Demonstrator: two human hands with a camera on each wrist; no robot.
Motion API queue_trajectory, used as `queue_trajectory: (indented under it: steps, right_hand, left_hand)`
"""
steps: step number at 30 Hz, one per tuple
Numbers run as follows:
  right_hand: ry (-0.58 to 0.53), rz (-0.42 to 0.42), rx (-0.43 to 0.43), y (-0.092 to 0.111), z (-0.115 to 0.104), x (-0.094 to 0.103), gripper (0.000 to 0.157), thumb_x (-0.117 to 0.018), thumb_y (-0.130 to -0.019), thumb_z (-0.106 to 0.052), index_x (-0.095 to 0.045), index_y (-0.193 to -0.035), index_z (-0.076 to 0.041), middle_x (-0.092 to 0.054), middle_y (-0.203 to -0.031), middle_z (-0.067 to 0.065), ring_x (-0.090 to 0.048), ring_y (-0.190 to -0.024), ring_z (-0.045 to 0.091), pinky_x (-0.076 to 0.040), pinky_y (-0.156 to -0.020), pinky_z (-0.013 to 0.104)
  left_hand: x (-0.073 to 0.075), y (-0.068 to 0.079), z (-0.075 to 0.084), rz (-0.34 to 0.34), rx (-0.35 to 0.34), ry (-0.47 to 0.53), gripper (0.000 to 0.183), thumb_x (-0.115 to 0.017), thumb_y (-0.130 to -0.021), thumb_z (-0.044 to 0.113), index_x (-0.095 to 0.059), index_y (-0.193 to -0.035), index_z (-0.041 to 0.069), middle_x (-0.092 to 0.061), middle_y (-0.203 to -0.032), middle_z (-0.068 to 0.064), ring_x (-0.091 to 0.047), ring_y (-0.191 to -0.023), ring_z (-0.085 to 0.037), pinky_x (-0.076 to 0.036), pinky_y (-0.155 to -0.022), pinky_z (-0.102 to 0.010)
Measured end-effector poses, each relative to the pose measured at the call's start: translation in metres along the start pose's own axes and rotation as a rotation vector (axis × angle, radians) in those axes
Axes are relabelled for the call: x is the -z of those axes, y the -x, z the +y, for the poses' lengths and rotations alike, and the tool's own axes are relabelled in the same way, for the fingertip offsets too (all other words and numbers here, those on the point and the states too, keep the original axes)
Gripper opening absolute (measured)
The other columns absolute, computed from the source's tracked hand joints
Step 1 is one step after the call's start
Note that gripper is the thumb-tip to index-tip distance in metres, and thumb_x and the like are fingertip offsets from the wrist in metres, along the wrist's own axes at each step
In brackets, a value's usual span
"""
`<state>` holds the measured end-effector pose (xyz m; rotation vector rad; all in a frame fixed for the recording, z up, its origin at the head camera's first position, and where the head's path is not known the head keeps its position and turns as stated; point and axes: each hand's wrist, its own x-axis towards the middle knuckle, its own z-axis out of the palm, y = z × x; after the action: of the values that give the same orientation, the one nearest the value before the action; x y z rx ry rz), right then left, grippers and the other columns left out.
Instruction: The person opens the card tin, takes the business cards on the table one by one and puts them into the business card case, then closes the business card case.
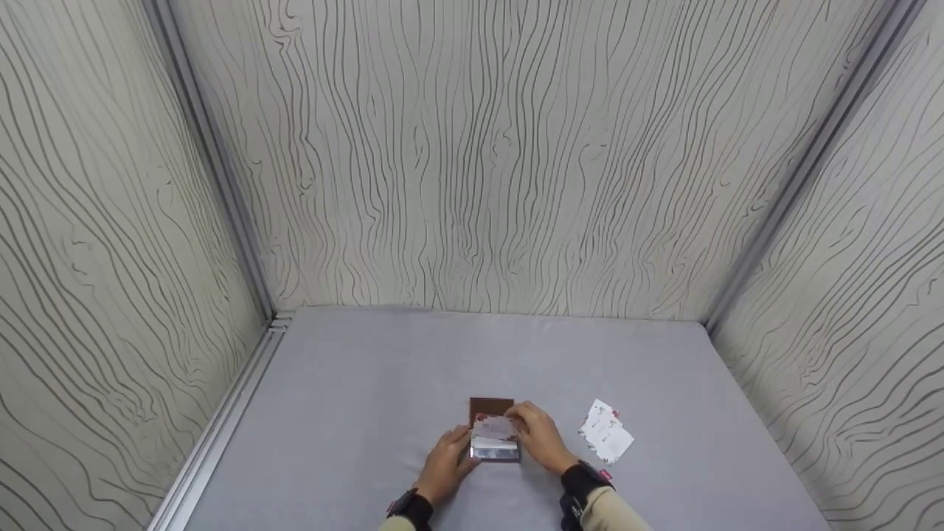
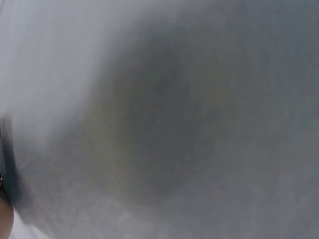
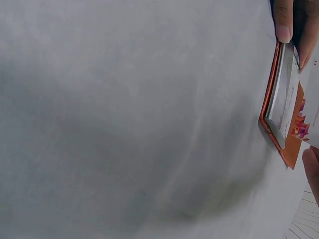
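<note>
Location: panelled work booth; three wood-grain-printed panels (image 1: 457, 162), with grey metal profiles (image 1: 208, 147) at the corners, bound a grey-covered table (image 1: 369, 383)

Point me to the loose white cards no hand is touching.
In the head view, the loose white cards lie on the grey tabletop, low and right of centre, beside the right hand, on its far side from the open brown case.

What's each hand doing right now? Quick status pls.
Left hand: closed, holding the brown card case at its left side.
Right hand: closed, pinching a white printed card over the case.
</note>
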<state>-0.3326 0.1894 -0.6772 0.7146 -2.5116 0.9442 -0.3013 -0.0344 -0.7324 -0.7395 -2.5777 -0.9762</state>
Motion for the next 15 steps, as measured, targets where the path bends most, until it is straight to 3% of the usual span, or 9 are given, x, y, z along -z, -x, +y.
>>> queue_trajectory:
  steps: [15]
  right_hand:
    - [0.019, -0.063, -0.035, 0.005, 0.0012, -0.0024, 0.02, -0.064, -0.087, 0.01, -0.071, -0.096, -0.006, -0.066, -0.091, 0.002, -0.065, -0.087, 0.022, -0.057, -0.079, 0.042]
  left_hand:
    - [-0.0025, -0.0009, -0.0006, -0.007, 0.02, -0.011, 0.05, -0.072, -0.089, 0.021, -0.06, -0.127, -0.01, -0.058, -0.133, -0.022, -0.054, -0.124, -0.038, -0.042, -0.106, -0.051]
